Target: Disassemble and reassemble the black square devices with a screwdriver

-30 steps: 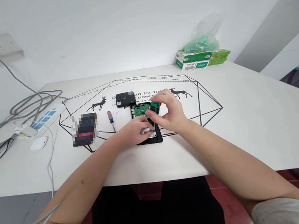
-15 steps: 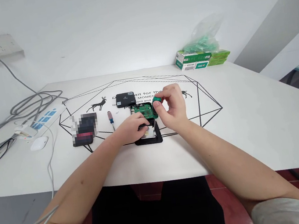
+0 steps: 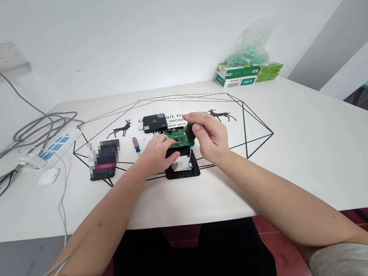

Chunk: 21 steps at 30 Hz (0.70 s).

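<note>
My right hand (image 3: 210,135) grips the green and black handle of a screwdriver (image 3: 190,132), whose shaft points down at the right part of an opened black device. A green circuit board (image 3: 177,138) shows in the device's far half. Below it is a black frame (image 3: 193,172) around a silvery plate (image 3: 180,163). My left hand (image 3: 159,154) rests at the device's left side, thumb and fingers apart, fingertips on the board's left edge. The screwdriver's tip is too small to make out clearly.
Behind the device lies a black box (image 3: 154,123). A second screwdriver (image 3: 136,145), a phone (image 3: 105,160), a white case (image 3: 48,176) and a power strip (image 3: 55,147) with cables are at left. Green-white boxes (image 3: 238,73) stand at the back right.
My left hand has shifted slightly up and left, its fingers spreading and uncovering more of the frame and board. My right hand has moved slightly down and changed its hold on the screwdriver handle.
</note>
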### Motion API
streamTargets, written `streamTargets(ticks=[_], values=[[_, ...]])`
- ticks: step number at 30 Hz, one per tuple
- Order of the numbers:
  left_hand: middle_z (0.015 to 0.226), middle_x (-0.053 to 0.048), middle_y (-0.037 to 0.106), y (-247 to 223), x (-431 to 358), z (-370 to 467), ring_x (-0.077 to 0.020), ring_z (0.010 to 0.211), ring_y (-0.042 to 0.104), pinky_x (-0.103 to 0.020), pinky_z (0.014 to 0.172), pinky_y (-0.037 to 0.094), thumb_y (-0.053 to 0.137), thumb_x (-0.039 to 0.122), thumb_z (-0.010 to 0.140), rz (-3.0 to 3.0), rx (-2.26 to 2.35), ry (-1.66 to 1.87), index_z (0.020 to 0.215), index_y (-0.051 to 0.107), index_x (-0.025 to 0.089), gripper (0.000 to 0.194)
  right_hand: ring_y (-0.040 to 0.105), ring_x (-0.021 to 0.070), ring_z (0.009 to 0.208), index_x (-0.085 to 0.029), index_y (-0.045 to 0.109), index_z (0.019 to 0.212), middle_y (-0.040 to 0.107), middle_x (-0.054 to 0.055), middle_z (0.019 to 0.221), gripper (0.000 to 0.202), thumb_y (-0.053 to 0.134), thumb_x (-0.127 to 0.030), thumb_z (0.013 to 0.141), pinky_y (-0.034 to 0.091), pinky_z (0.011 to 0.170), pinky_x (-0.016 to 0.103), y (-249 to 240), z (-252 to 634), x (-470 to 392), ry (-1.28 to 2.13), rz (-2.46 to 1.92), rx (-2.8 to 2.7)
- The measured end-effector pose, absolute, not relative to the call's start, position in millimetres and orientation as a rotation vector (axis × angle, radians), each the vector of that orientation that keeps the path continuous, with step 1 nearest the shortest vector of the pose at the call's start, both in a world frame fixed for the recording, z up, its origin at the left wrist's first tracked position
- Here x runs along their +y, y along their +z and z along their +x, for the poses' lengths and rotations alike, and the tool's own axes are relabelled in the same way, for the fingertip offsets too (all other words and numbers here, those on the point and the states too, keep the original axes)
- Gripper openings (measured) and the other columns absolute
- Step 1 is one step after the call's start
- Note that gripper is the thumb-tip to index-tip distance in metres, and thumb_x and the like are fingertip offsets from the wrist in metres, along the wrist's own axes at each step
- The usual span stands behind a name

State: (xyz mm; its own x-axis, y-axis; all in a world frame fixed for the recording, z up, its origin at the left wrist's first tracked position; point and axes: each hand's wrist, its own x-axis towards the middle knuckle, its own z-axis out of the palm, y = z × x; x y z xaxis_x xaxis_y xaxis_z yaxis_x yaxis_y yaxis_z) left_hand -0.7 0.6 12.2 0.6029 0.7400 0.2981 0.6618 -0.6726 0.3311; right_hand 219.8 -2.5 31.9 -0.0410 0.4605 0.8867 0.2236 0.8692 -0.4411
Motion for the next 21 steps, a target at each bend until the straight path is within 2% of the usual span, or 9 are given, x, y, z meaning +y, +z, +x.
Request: streamTargets(ticks=[3, 6, 12, 15, 18, 20, 21], values=[[0.153, -0.016, 0.056, 18.3, -5.2, -3.1, -0.0418, 0.146, 0.045, -0.064, 0.122, 0.039, 0.069, 0.057, 0.100, 2.607, 1.163, 0.397, 0.154, 0.058, 0.024, 0.064, 0.076, 0.0268, 0.107, -0.031, 0.078, 0.116, 0.080, 0.008, 0.111, 0.028, 0.051, -0.033, 0.110, 0.064, 0.092, 0.051, 37.6, 222.0, -3.1, 0.143, -0.528, -1.663], [0.164, -0.018, 0.048, 21.2, -8.2, -3.8, -0.0448, 0.158, 0.033, -0.067, 0.127, 0.030, 0.072, 0.063, 0.097, 2.601, 1.128, 0.274, 0.160, 0.053, 0.024, 0.077, 0.071, 0.0247, 0.098, -0.029, 0.075, 0.117, 0.074, 0.007, 0.106, 0.022, 0.055, -0.033, 0.108, 0.061, 0.083, 0.046, 36.9, 220.6, -1.8, 0.121, -0.545, -1.653], [0.163, -0.017, 0.052, 18.2, -6.3, -3.7, -0.0448, 0.154, 0.039, -0.068, 0.126, 0.030, 0.075, 0.063, 0.094, 2.588, 1.061, 0.291, 0.163, 0.050, 0.027, 0.082, 0.061, 0.0214, 0.089, -0.029, 0.063, 0.114, 0.061, 0.003, 0.102, 0.021, 0.072, -0.041, 0.100, 0.056, 0.076, 0.041, 28.7, 215.9, 1.2, 0.130, -0.602, -1.596], [0.162, -0.016, 0.051, 18.0, -7.0, -3.1, -0.0439, 0.153, 0.040, -0.066, 0.125, 0.031, 0.074, 0.061, 0.094, 2.585, 1.085, 0.265, 0.164, 0.048, 0.028, 0.081, 0.064, 0.0228, 0.095, -0.029, 0.064, 0.114, 0.062, 0.004, 0.104, 0.018, 0.066, -0.045, 0.105, 0.058, 0.078, 0.042, 28.1, 214.8, -0.2, 0.155, -0.549, -1.618], [0.163, -0.015, 0.050, 19.8, -8.7, -2.3, -0.0426, 0.154, 0.039, -0.064, 0.126, 0.032, 0.073, 0.060, 0.096, 2.583, 1.098, 0.231, 0.162, 0.049, 0.028, 0.077, 0.070, 0.0221, 0.101, -0.029, 0.062, 0.118, 0.066, 0.008, 0.123, 0.021, 0.051, -0.045, 0.112, 0.061, 0.082, 0.043, 27.4, 211.9, -2.1, 0.339, -0.491, -1.605], [0.165, -0.015, 0.050, 20.8, -9.3, -2.2, -0.0416, 0.154, 0.039, -0.064, 0.126, 0.032, 0.072, 0.059, 0.097, 2.578, 1.091, 0.230, 0.162, 0.049, 0.028, 0.076, 0.073, 0.0185, 0.092, -0.030, 0.057, 0.121, 0.067, 0.008, 0.128, 0.018, 0.051, -0.045, 0.113, 0.062, 0.078, 0.039, 26.5, 209.5, -2.3, 0.496, -0.464, -1.580], [0.165, -0.015, 0.050, 20.9, -9.4, -2.2, -0.0414, 0.154, 0.039, -0.063, 0.127, 0.032, 0.072, 0.059, 0.097, 2.575, 1.088, 0.236, 0.161, 0.049, 0.029, 0.075, 0.072, 0.0167, 0.087, -0.030, 0.054, 0.121, 0.068, 0.006, 0.125, 0.016, 0.054, -0.044, 0.112, 0.061, 0.074, 0.037, 26.1, 208.5, -1.9, 0.541, -0.460, -1.566]])
